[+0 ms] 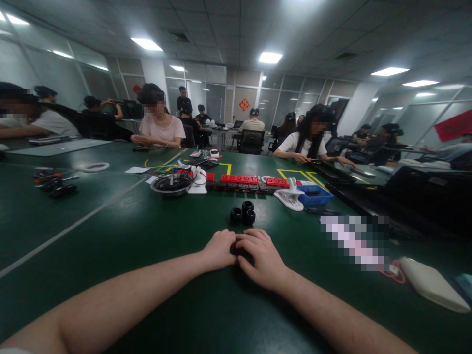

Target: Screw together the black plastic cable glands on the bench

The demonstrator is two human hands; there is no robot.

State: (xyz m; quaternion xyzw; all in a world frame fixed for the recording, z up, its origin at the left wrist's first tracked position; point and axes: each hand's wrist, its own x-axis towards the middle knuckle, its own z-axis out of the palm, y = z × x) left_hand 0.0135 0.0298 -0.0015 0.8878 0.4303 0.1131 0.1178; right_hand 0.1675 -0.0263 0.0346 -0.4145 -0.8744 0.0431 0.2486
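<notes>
My left hand (220,250) and my right hand (263,258) meet near the table's front middle. Between them sits a small black part (246,254), mostly covered by my fingers, so its full shape is hidden. Both hands have bent fingers closed around it. Just beyond my fingertips stand several glossy black round parts (242,214), grouped together, hollow-topped and resembling small wheels.
A row of red and black power sockets (240,180) crosses the green table (165,295). Beside it are a round metal tray (169,191), white clips (290,195) and a blue bin (315,194). Tools (55,183) lie left, a power bank-like white case (433,282) right. Other people sit opposite.
</notes>
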